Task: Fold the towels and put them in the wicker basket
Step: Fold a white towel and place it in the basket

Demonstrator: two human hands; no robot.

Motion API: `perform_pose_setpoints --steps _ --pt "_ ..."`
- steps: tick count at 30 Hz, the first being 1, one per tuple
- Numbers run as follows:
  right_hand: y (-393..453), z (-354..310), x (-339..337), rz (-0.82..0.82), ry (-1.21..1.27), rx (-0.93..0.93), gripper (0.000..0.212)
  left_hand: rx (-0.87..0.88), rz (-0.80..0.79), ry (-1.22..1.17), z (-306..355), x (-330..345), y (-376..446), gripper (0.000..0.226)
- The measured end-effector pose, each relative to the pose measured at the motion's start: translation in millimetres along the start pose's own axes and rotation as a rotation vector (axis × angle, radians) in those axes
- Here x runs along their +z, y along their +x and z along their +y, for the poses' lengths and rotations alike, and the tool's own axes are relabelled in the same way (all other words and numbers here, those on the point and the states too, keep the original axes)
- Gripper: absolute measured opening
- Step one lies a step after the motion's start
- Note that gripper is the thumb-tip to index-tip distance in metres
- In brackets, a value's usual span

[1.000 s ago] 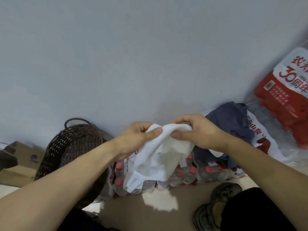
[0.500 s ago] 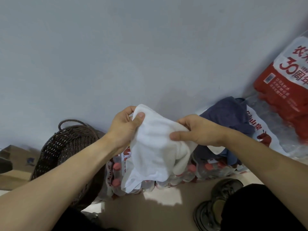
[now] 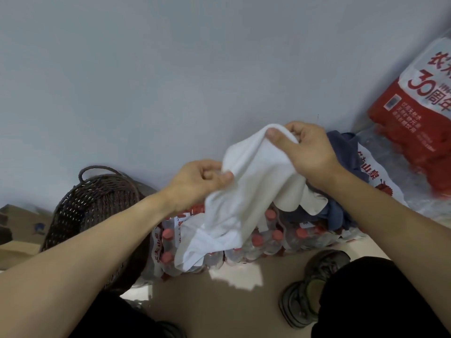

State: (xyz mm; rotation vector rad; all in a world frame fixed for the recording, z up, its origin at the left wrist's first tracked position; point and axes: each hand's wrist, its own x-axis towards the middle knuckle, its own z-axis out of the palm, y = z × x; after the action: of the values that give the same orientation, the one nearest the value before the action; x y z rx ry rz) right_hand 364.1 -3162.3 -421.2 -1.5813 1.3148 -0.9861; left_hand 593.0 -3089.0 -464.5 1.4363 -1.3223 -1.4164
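Note:
A white towel (image 3: 246, 191) hangs in the air between my hands, its lower end draping over a pack of bottles. My right hand (image 3: 307, 152) pinches the towel's top edge, thumb over the cloth. Lower down, my left hand (image 3: 200, 184) pinches its left edge. A dark wicker basket (image 3: 92, 211) with a loop handle stands on the floor at the left, against the wall; my left forearm hides its near side. A dark blue towel (image 3: 341, 147) lies crumpled on the bottle packs behind my right hand.
Shrink-wrapped packs of red-capped bottles (image 3: 273, 237) sit under the towel. A red and white pack (image 3: 419, 103) leans at the far right. Cardboard boxes (image 3: 22, 230) are at the left edge. My shoe (image 3: 314, 284) rests on the beige floor below.
My right hand rose and took the towel's top edge. My left hand dropped from the top corner to the left edge. The towel now slants between them.

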Motion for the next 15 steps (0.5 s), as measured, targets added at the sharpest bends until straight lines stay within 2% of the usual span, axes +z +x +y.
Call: perform_pose_setpoints --steps 3,5,7,9,11,14,15 --pt "3 -4 -2 0.116 0.106 0.020 0.021 -0.082 -0.303 0.295 -30 21 -4 0.018" --pt "6 -2 -6 0.191 0.076 0.010 0.020 -0.179 -0.380 0.513 -58 30 -4 0.044" --pt "10 6 -11 0.235 0.007 0.013 0.018 -0.302 -0.363 0.719 -81 26 -3 0.073" --pt "14 17 -16 0.250 -0.072 0.043 0.020 -0.391 -0.254 0.800 -99 15 -2 0.083" --pt "17 30 -20 0.234 -0.137 0.085 0.023 -0.448 -0.170 0.882 -117 3 -1 0.084" --pt "15 44 -19 0.160 -0.220 0.109 0.020 -0.500 -0.247 1.122 -137 -1 -3 0.068" --pt "15 47 -18 0.127 -0.260 0.110 0.019 -0.513 -0.249 1.127 -140 0 -4 0.061"
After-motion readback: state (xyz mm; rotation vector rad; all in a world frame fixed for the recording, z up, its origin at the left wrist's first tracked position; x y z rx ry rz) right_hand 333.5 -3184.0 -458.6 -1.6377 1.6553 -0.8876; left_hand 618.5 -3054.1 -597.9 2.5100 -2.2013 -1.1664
